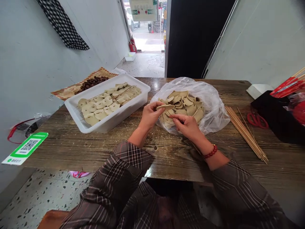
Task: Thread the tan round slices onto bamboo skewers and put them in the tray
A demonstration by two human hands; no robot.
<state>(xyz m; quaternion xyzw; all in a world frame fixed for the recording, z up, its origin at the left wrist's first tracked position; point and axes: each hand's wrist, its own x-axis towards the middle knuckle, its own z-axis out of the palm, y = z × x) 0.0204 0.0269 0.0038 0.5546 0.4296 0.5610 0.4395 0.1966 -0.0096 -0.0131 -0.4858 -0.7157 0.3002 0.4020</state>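
Note:
Over the near left edge of a clear plastic bag (pixel 215 111), my left hand (pixel 151 114) pinches a flat beige slice (pixel 166 107) between thumb and fingers. My right hand (pixel 188 125), closed just to its right, grips a thin wooden skewer (pixel 169 113) whose tip end is at the slice; the exact contact is too small to tell. Many loose beige slices (pixel 190 109) lie in the open bag. To the left, a white tray (pixel 107 122) holds rows of beige slices threaded on skewers (pixel 102 108).
A bundle of bare skewers (pixel 247 135) lies right of the bag, near red scissors (pixel 257 120) and a black container (pixel 274 114). Dark red pieces (pixel 91 83) sit on patterned paper behind the tray. A green QR card (pixel 26 148) is at the wooden table's left edge.

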